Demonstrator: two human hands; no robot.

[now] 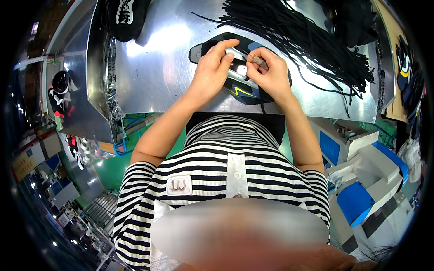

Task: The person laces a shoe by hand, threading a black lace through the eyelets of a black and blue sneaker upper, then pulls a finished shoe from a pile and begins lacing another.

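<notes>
A black shoe (pixel 244 91) with a yellow zigzag mark and a pale opening lies on its sole on the metal table, toe to the right. My left hand (pixel 210 72) grips it at the heel end, with thumb and index finger apart over the opening. Over the lacing area, my right hand (pixel 274 77) is closed in a pinch on a thin black shoelace, of which only short bits show. A tan wrap covers one of its fingers. Beyond the shoe lies a thick bundle of black shoelaces (pixel 302 44).
Another black shoe (pixel 125 18) with white lacing stands at the table's far left. Dark shoe pieces (pixel 351 22) lie at the far right. The shiny metal table (pixel 149 81) has raised side edges. A grey and blue machine (pixel 361 180) stands on the right, below table height.
</notes>
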